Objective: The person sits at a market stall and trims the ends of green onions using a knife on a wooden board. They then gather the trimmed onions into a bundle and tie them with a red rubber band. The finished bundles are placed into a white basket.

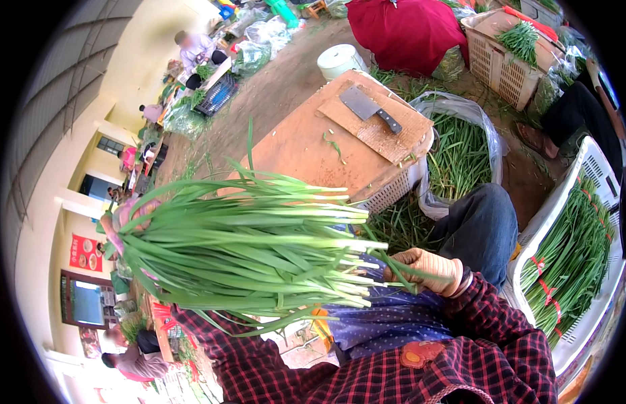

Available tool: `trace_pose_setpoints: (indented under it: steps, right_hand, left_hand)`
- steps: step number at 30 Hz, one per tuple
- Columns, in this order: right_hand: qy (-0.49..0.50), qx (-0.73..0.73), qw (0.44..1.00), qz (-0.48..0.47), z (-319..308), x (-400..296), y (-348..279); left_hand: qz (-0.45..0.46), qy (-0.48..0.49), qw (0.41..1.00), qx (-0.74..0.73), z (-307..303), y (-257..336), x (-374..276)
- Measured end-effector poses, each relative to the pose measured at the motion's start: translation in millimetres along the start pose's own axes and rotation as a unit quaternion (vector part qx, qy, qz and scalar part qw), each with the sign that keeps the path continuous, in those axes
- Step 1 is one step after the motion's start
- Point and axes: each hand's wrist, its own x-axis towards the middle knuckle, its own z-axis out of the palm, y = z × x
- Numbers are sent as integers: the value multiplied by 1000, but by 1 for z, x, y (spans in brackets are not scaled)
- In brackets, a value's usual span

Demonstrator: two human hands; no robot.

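A large loose bunch of garlic chives (242, 247) spreads across the middle of the view, its pale stem ends pointing right. Around its leafy left end my left hand (136, 214) is closed, in a pinkish glove and largely covered by leaves. My right hand (426, 270), in a tan work glove, is beside the stem ends with its fingers closed on a few green chive leaves (401, 267). Beyond the bunch, a cleaver (363, 103) with a black handle lies on a cardboard piece (343, 113) on the low wooden board (293, 141).
A clear plastic bag (496, 151) of green trimmings stands right of the board. Tied chive bundles (570, 262) fill a white plastic crate (530, 252) at my right. Further off are a white bucket (342, 59), a beige crate (500, 65) and seated people (197, 53).
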Motion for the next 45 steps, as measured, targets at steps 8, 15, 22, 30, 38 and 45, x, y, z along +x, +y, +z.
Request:
trace_pose_setpoints:
  steps: [8,15,22,30,38,45]
  right_hand:
    - [231,-410,872,135,-35,-15,29]
    - [250,-413,867,-124,-15,11,-72]
    - [71,-186,952,-234,31,41,-132]
    - [137,-153,942,-265,54,8,-157]
    - [163,-259,901,-308,54,6,-150]
    - [45,46,902,-427,-34,31,-102]
  left_hand:
    - [-13,47,997,53,73,-49,73]
    - [-30,388,911,140,154,-101,131]
    - [-50,262,964,-10,154,-172,162]
    - [-134,392,908,66,187,-232,178]
    - [-155,521,817,192,186,-255,163]
    - [-119,326,935,-70,179,-233,178]
